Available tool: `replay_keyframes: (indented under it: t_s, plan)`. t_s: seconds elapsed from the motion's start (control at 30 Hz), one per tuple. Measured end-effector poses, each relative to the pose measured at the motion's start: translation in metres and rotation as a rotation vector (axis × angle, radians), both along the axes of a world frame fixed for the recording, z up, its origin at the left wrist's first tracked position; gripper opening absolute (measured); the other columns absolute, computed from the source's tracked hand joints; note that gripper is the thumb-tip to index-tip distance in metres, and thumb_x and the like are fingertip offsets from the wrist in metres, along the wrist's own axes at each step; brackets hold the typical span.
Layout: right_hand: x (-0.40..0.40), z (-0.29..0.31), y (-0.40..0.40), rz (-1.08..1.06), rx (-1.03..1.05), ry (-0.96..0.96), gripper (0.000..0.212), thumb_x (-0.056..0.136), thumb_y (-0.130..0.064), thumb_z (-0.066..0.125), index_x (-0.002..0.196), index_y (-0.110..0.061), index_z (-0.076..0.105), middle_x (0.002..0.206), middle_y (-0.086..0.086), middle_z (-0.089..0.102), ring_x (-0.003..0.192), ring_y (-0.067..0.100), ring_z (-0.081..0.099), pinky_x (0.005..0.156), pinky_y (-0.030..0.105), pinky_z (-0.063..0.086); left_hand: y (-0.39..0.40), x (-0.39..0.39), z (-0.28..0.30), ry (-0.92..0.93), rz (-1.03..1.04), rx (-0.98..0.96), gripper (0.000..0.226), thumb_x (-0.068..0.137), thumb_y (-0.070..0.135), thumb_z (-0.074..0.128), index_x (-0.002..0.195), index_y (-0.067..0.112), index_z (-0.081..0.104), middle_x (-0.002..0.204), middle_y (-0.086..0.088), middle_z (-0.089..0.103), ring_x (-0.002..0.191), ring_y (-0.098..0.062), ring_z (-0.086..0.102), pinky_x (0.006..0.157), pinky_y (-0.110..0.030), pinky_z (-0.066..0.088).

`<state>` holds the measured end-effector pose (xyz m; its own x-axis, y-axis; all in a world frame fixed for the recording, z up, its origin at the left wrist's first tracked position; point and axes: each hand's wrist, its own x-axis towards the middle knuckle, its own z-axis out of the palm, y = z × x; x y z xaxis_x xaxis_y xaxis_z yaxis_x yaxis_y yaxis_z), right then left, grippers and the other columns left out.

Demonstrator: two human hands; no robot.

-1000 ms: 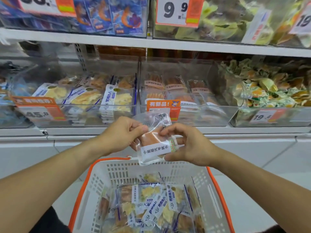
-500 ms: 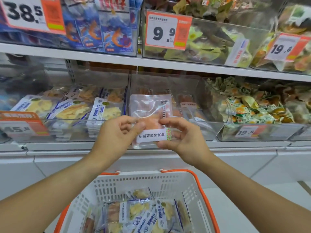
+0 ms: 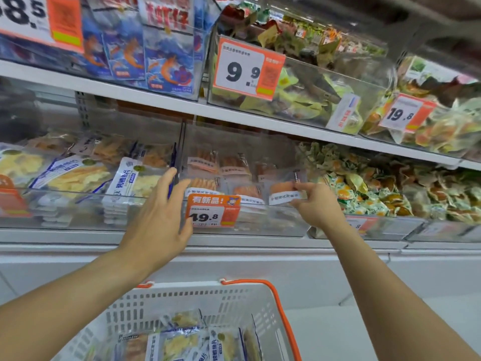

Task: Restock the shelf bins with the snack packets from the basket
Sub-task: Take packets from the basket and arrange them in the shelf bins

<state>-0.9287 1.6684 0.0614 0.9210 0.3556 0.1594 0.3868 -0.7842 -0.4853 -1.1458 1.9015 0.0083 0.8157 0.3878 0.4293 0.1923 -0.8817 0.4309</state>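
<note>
My right hand [image 3: 316, 204] pinches a clear packet of orange snack with a white label [image 3: 282, 192] and holds it inside the right end of the middle clear bin [image 3: 286, 225], over packets of the same kind. My left hand [image 3: 161, 217] is open with fingers spread, in front of the bin's left front edge, beside the orange 49.8 price tag [image 3: 212, 211]. It holds nothing. The white basket with orange handles [image 3: 197, 298] stands below, with several blue-and-white snack packets [image 3: 179, 342] in it.
A bin of blue-and-white packets [image 3: 86, 178] sits left of the middle bin, and a bin of green-yellow wrapped snacks [image 3: 369, 186] sits to its right. The upper shelf [image 3: 161, 99] carries more bins with 9.9 and 19.8 tags. A white panel runs below the shelf.
Both hands held the packet before the shelf. Now the right hand alone has carried it up and right into the middle bin; the left hand has let go and opened.
</note>
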Motion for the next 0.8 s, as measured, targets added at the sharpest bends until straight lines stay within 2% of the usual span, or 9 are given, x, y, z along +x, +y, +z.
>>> replay_keyframes:
  t_s: [0.07,0.13,0.17,0.33,0.43,0.53,0.57,0.7,0.8]
  plan:
    - [0.006,0.001,0.003,-0.014,-0.145,-0.064,0.039,0.093,-0.009,0.06,0.13,-0.018,0.065,0.109,0.013,0.069,0.083,0.017,0.061,0.06,0.022,0.047,0.0,0.002,-0.001,-0.011,0.002,-0.001,0.075,0.084,0.024,0.073,0.147,0.02,0.032,0.161,-0.005,0.01,0.141,-0.03,0.035,0.104,-0.045,0.043]
    - [0.009,-0.002,0.005,0.004,-0.233,-0.13,0.032,0.093,-0.011,0.055,0.12,-0.017,0.07,0.111,0.017,0.069,0.114,0.033,0.056,0.083,0.033,0.05,0.0,0.003,-0.003,-0.021,-0.004,0.001,0.074,0.082,0.023,0.075,0.145,0.019,0.035,0.16,-0.007,0.013,0.14,-0.032,0.036,0.104,-0.046,0.043]
    - [0.009,-0.003,0.007,0.03,-0.254,-0.13,0.029,0.096,-0.015,0.054,0.12,-0.017,0.071,0.112,0.017,0.069,0.117,0.035,0.055,0.088,0.036,0.049,0.0,0.004,-0.004,-0.023,-0.006,0.002,0.074,0.082,0.022,0.075,0.144,0.018,0.036,0.16,-0.009,0.014,0.141,-0.032,0.035,0.105,-0.046,0.042]
    - [0.002,0.003,0.015,0.183,-0.322,0.004,0.041,0.104,-0.041,0.045,0.123,-0.016,0.07,0.125,0.01,0.069,0.11,0.029,0.063,0.086,0.031,0.045,-0.005,0.007,-0.006,-0.029,0.013,0.005,0.071,0.082,0.022,0.074,0.142,0.019,0.036,0.16,-0.01,0.013,0.143,-0.034,0.03,0.107,-0.049,0.04]
    - [0.004,0.002,0.014,0.178,-0.334,-0.042,0.051,0.103,-0.051,0.04,0.112,-0.013,0.072,0.114,0.009,0.072,0.102,0.028,0.065,0.083,0.033,0.048,-0.006,0.008,-0.007,-0.033,0.017,0.014,0.071,0.081,0.021,0.074,0.142,0.018,0.037,0.16,-0.012,0.013,0.143,-0.035,0.029,0.107,-0.05,0.04]
    - [0.007,-0.003,0.011,0.187,-0.386,-0.089,0.048,0.102,-0.055,0.035,0.085,-0.021,0.063,0.093,0.007,0.068,0.087,0.026,0.061,0.075,0.032,0.046,-0.005,0.008,-0.006,-0.022,0.024,0.016,0.071,0.081,0.021,0.074,0.142,0.018,0.038,0.16,-0.013,0.013,0.143,-0.035,0.031,0.106,-0.05,0.041]
    - [0.007,-0.004,0.01,0.197,-0.394,-0.101,0.048,0.102,-0.057,0.033,0.083,-0.023,0.061,0.092,0.006,0.068,0.09,0.026,0.061,0.076,0.033,0.047,-0.005,0.008,-0.007,-0.02,0.024,0.023,0.071,0.081,0.021,0.074,0.142,0.017,0.038,0.16,-0.013,0.013,0.143,-0.036,0.031,0.106,-0.05,0.041]
    - [0.004,-0.013,0.008,0.208,-0.373,-0.136,0.059,0.101,-0.062,0.027,0.12,-0.023,0.068,0.121,0.003,0.07,0.124,0.026,0.055,0.093,0.044,0.052,-0.005,0.008,-0.009,-0.01,0.035,0.028,0.069,0.081,0.02,0.074,0.141,0.017,0.038,0.16,-0.015,0.013,0.143,-0.037,0.031,0.106,-0.05,0.041]
    - [0.002,-0.018,0.002,0.215,-0.325,-0.159,0.055,0.103,-0.057,0.027,0.13,-0.028,0.064,0.122,0.005,0.069,0.128,0.026,0.049,0.093,0.043,0.05,-0.008,0.008,-0.009,-0.001,0.047,0.046,0.068,0.082,0.022,0.072,0.14,0.018,0.038,0.161,-0.015,0.011,0.143,-0.037,0.03,0.106,-0.049,0.042]
